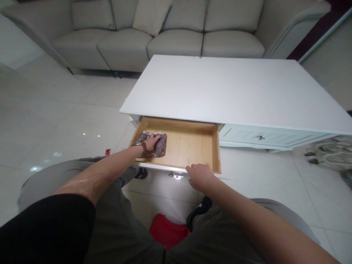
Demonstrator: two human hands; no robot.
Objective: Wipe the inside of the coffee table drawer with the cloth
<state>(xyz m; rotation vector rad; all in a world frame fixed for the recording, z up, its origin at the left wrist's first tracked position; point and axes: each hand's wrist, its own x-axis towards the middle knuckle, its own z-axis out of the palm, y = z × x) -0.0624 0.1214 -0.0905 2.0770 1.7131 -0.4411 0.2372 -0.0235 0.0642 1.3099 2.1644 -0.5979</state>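
Note:
A folded brownish-purple cloth with a pale edge lies at the left end of the pulled-out wooden drawer. My left hand, with a watch on the wrist, presses down on the cloth and grips it, fingers pointing right. My right hand is closed over the top of the drawer's front panel, to the right of its small knob. The fingers inside the panel are partly hidden. The drawer belongs to a white coffee table.
A second drawer with a knob is shut on the right. Behind the table stands a long grey sofa with cushions. A red plastic object is between my legs, and a small red scrap lies on the tiled floor.

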